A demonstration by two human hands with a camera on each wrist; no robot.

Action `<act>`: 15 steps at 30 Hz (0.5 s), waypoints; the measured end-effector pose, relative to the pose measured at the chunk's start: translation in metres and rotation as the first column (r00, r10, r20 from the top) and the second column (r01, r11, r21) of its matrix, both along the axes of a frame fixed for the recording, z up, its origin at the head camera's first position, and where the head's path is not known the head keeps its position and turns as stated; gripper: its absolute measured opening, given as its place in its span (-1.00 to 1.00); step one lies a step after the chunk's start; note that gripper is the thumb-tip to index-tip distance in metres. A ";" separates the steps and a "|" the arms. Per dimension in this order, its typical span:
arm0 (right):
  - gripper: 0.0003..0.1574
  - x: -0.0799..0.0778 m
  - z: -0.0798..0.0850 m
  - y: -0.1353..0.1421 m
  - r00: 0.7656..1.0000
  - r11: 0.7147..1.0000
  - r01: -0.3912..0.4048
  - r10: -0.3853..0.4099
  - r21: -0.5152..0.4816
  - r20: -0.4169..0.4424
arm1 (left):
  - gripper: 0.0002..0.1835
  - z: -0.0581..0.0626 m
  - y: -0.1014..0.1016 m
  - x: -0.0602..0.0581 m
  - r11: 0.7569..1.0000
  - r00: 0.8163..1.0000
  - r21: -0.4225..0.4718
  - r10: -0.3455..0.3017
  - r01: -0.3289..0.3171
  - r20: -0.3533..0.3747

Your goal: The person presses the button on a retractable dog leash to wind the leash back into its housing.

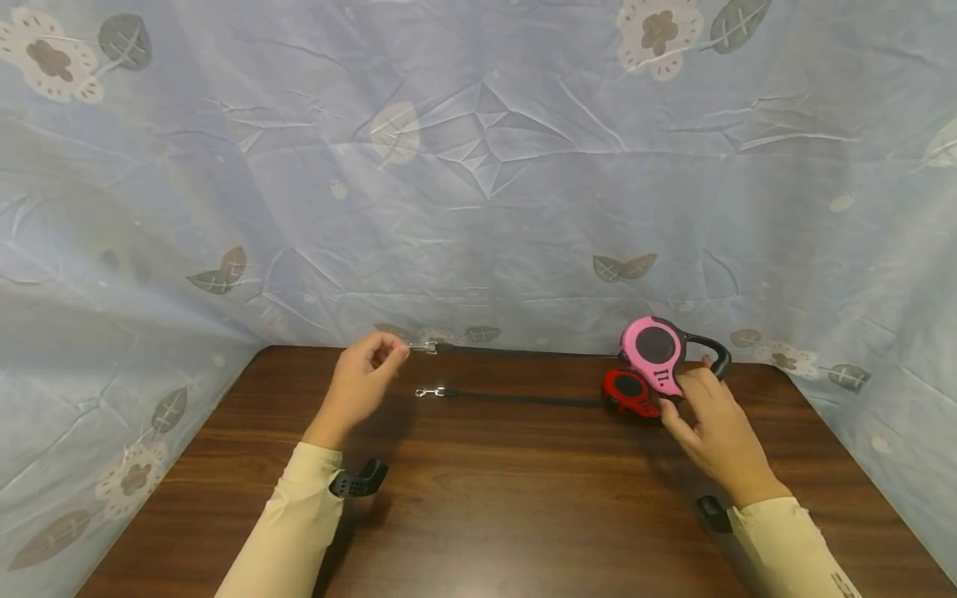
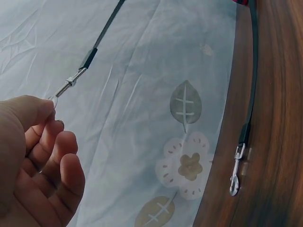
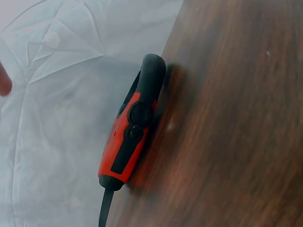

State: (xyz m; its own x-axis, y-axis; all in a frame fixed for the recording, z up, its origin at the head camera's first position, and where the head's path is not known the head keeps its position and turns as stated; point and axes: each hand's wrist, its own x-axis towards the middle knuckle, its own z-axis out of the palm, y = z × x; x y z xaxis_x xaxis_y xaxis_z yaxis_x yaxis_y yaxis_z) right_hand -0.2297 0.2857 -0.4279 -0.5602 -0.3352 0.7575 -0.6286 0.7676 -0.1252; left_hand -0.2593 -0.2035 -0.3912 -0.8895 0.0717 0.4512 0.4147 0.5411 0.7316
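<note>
Pink plastic shows at the right of the tabletop [image 1: 523, 515], where my right hand [image 1: 714, 428] grips the black handle of a pink retractable leash [image 1: 661, 353], fingers curled about it and thumb near the casing's lower edge. Well apart on the other side, my left hand [image 1: 359, 382] pinches the tip of the pink leash's metal snap hook [image 1: 426, 347] between thumb and forefinger, the remaining fingers loosely bent. The black pink-leash strap [image 1: 531, 352] runs drawn out in a nearly straight line between my hands, close along the tabletop's far edge. A red retractable leash [image 1: 628, 392] sits on the tabletop, partly overlapped by the pink casing from the head view; its own dark strap [image 1: 523, 398] stretches left, roughly parallel to the first, ending in a silver snap hook [image 1: 431, 392] on the wood, near my left hand but apart from it. Pale blue-grey fabric [image 1: 463, 208], printed with flowers and leaves, hangs behind. Cream sleeves [image 1: 280, 531] cover my forearms, with black bands [image 1: 359, 482] at both wrists.
</note>
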 end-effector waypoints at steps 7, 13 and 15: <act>-0.39 0.002 0.000 -0.001 1.000 0.999 0.000 0.000 0.043 0.007 | -0.86 0.000 -0.001 -0.001 0.999 0.999 0.015 0.032 -0.031 -0.023; -0.58 0.003 -0.001 0.000 0.998 0.999 0.017 -0.019 0.037 0.058 | -0.82 0.000 -0.001 -0.001 1.000 1.000 0.004 0.013 -0.013 -0.024; -0.47 0.002 -0.001 0.001 0.999 0.999 0.016 -0.017 0.038 0.029 | -0.81 -0.001 -0.001 -0.002 1.000 1.000 0.004 0.003 -0.002 -0.025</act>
State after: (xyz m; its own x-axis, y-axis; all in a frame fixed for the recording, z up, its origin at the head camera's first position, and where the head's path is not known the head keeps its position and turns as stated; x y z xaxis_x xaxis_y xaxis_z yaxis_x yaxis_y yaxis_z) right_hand -0.2276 0.2866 -0.4290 -0.5876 -0.3540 0.7276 -0.6124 0.7823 -0.1141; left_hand -0.2608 -0.2043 -0.3922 -0.8781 0.0678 0.4736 0.4316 0.5396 0.7229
